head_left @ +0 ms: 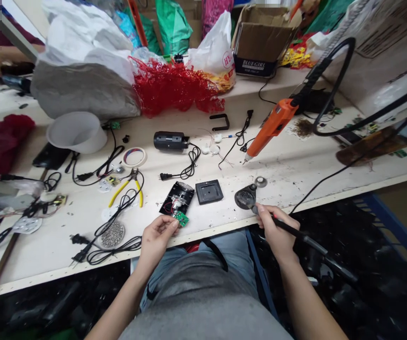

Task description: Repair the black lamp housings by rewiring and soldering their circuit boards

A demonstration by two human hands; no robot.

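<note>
Between thumb and fingers, my left hand (159, 236) pinches a small green circuit board (181, 218). Red wires run from the board into an open black housing (177, 197) just above it. My right hand (277, 231) is closed around a soldering iron (295, 231) with a black handle and cord. The iron's front end reaches a round dark dish (245, 197), perhaps touching it; the tip itself is hard to make out. A small round metal piece (260, 182) lies beside the dish. Right of the housing rests a black rectangular tray-like part (209, 191).
An orange electric screwdriver (272, 127) hangs over the bench, tip downward. Yellow-handled pliers (128, 186), a dish of screws (112, 234), coiled power cords (189, 163) and a white bowl (76, 132) lie leftward. Behind are red netting (175, 87) and a cardboard box (260, 42). Another person's hand (3, 59) shows far left.
</note>
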